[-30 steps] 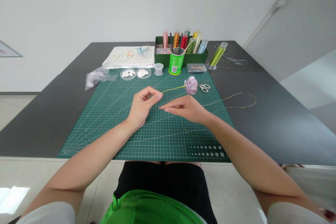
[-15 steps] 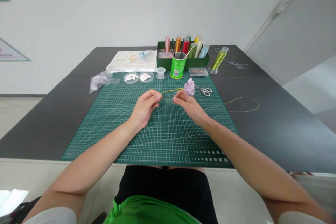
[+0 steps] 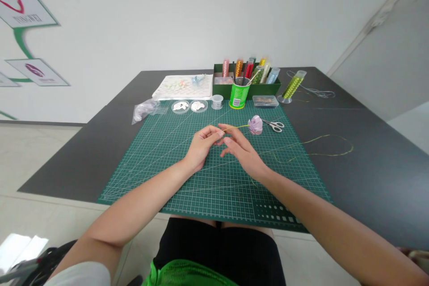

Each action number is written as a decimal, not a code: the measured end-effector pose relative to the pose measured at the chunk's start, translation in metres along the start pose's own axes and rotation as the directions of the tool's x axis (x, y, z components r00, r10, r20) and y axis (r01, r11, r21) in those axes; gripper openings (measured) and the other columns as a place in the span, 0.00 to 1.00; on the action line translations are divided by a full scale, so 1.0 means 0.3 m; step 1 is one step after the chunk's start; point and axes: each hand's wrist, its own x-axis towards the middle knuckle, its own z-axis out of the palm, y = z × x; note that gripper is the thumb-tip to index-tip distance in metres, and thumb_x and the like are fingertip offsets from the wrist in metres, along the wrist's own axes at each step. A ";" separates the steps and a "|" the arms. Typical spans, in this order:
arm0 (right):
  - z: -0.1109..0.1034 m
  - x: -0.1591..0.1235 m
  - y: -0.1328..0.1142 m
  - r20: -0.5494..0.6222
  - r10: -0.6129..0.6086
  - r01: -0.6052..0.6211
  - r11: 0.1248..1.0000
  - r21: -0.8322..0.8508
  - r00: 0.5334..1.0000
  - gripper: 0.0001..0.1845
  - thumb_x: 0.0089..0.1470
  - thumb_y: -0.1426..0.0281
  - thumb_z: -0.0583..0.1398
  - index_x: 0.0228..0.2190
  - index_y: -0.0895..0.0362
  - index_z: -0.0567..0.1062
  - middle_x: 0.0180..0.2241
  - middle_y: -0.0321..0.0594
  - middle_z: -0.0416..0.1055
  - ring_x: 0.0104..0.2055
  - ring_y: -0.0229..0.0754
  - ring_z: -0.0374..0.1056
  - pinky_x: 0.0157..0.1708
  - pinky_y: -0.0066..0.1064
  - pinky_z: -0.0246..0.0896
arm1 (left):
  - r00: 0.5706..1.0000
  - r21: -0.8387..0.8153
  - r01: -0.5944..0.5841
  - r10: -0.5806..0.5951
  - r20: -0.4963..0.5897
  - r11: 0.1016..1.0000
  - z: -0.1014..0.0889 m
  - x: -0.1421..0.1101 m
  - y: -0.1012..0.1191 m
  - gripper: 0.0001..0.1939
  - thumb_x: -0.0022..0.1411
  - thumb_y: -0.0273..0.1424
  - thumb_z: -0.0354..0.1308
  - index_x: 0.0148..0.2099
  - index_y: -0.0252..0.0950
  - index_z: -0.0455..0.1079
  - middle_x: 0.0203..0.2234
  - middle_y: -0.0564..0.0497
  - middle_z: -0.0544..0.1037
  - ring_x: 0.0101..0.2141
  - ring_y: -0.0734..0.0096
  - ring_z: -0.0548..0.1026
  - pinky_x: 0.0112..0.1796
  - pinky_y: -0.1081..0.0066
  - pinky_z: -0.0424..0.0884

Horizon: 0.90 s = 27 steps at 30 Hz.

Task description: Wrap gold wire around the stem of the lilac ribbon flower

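Over the green cutting mat [image 3: 161, 165], my left hand [image 3: 203, 145] pinches the end of a thin yellow-green stem between thumb and fingers. At the stem's far end is a pale lilac flower [image 3: 255, 125], tilted out to the right. My right hand [image 3: 243, 149] is close beside the left one, its fingers apart and stretched along the stem; whether a fingertip touches the stem is unclear. Small scissors [image 3: 275, 126] with white handles lie just right of the flower. A loose loop of fine yellowish thread [image 3: 335, 155] trails across the mat onto the dark table.
A green can [image 3: 239, 94] of tools stands before a dark green box [image 3: 221, 91] of thread spools. Left of it are a lidded tub [image 3: 217, 102], two dishes of white pieces [image 3: 181, 106], a white board [image 3: 184, 87] and a plastic bag [image 3: 145, 109]. An olive spool [image 3: 295, 85] stands right.
My right hand has come off the stem near the flower and moved left towards my left hand, its fingers opening. The camera view has swung left, shifting everything rightward.
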 end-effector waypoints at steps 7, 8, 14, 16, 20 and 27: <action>0.020 0.000 -0.038 -0.252 0.052 -0.027 0.994 0.103 0.966 0.14 0.61 0.58 0.64 0.42 0.54 0.79 0.22 0.27 0.58 0.21 0.31 0.47 0.20 0.28 0.41 | 0.999 0.046 -0.035 0.037 -0.025 0.998 0.029 -0.014 -0.009 0.11 0.56 0.38 0.71 0.29 0.37 0.76 0.24 0.56 0.74 0.28 0.74 0.64 0.34 0.69 0.61; 0.021 -0.002 -0.041 -0.277 0.057 -0.030 0.994 0.102 0.959 0.14 0.60 0.58 0.64 0.41 0.55 0.79 0.20 0.26 0.55 0.21 0.32 0.46 0.20 0.28 0.40 | 0.999 0.039 -0.033 0.034 -0.024 0.999 0.033 -0.016 -0.009 0.11 0.56 0.38 0.71 0.29 0.37 0.76 0.24 0.56 0.73 0.28 0.74 0.64 0.34 0.69 0.61; 0.031 -0.007 -0.034 -0.365 0.003 0.012 0.999 0.038 0.931 0.11 0.55 0.59 0.68 0.33 0.54 0.79 0.19 0.25 0.54 0.21 0.32 0.44 0.22 0.30 0.41 | 0.999 0.003 -0.036 0.036 -0.031 0.999 0.047 -0.020 -0.010 0.12 0.55 0.40 0.73 0.30 0.37 0.77 0.24 0.56 0.74 0.28 0.74 0.64 0.34 0.70 0.63; 0.033 -0.006 -0.029 -0.381 0.000 0.008 1.000 0.018 0.925 0.12 0.54 0.59 0.69 0.32 0.54 0.79 0.19 0.26 0.55 0.22 0.32 0.44 0.23 0.30 0.43 | 0.998 0.018 -0.051 0.052 -0.040 0.999 0.046 -0.020 -0.010 0.13 0.55 0.41 0.73 0.30 0.38 0.77 0.25 0.55 0.74 0.28 0.73 0.65 0.35 0.70 0.64; 0.028 0.001 -0.020 -0.412 -0.041 0.027 0.999 -0.041 0.910 0.12 0.53 0.59 0.70 0.30 0.54 0.81 0.19 0.27 0.55 0.23 0.34 0.46 0.25 0.31 0.45 | 0.990 0.149 -0.121 0.130 -0.052 0.981 0.039 -0.021 -0.007 0.13 0.58 0.41 0.72 0.30 0.38 0.77 0.26 0.54 0.78 0.31 0.71 0.70 0.36 0.69 0.66; 0.001 0.012 -0.026 -0.396 -0.098 0.043 0.988 -0.147 0.913 0.10 0.53 0.60 0.70 0.28 0.53 0.82 0.18 0.27 0.51 0.23 0.35 0.46 0.26 0.32 0.47 | 0.984 0.334 -0.160 0.175 -0.015 0.929 0.026 -0.027 0.018 0.10 0.61 0.39 0.68 0.32 0.39 0.81 0.29 0.52 0.82 0.32 0.67 0.75 0.35 0.68 0.68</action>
